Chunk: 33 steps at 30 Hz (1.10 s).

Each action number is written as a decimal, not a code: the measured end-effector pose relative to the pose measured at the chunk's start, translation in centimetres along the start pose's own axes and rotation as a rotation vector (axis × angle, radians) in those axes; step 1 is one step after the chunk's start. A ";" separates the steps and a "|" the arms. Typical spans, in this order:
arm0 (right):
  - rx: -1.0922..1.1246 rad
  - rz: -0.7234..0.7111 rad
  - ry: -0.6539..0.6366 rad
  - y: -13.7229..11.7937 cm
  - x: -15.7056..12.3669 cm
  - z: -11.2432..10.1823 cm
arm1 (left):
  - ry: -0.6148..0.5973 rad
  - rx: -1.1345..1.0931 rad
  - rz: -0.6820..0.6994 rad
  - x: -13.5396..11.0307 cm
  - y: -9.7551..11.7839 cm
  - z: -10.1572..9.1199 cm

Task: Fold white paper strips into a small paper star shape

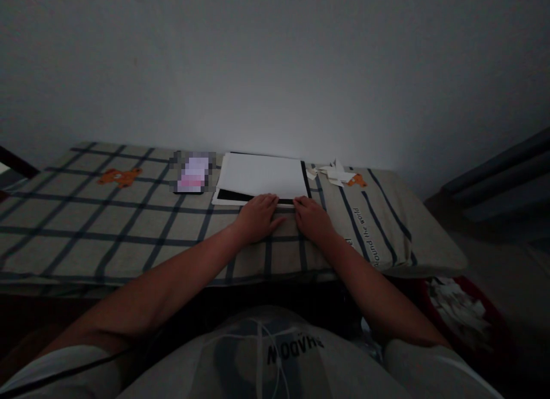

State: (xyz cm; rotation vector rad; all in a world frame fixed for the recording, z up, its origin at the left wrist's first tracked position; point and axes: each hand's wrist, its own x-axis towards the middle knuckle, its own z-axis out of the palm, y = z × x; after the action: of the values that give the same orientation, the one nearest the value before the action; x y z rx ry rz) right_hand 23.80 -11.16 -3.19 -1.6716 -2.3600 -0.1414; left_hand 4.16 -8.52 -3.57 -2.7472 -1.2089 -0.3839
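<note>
A white sheet of paper [266, 174] lies over a black sheet or board [232, 195], whose dark border shows at the near and right edges. More white paper sticks out beneath at the left. My left hand [259, 218] rests on the near edge, fingers laid flat over it and thumb held apart. At the near right corner, my right hand [314, 219] has its fingers bent and close together on the edge of the sheets. Its fingertips seem to pinch that edge, though the underside is hidden.
A checked cloth [172, 238] covers the table against a pale wall [275, 72]. Left of the sheets lies a phone [192, 175] with a blurred screen. Folded white paper pieces [337, 173] lie to the right. A red basin [494, 324] holding crumpled white material stands below right.
</note>
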 end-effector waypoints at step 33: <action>0.044 -0.023 -0.067 -2.6 2.3 -0.2 | -0.057 -0.078 0.061 0.0 -1.6 -0.2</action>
State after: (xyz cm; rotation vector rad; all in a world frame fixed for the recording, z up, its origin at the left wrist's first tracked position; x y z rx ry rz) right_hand 20.69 -9.98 -2.30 -1.6539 -2.4134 -0.0379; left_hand 2.95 -7.49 -3.33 -2.8726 -1.1424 -0.3569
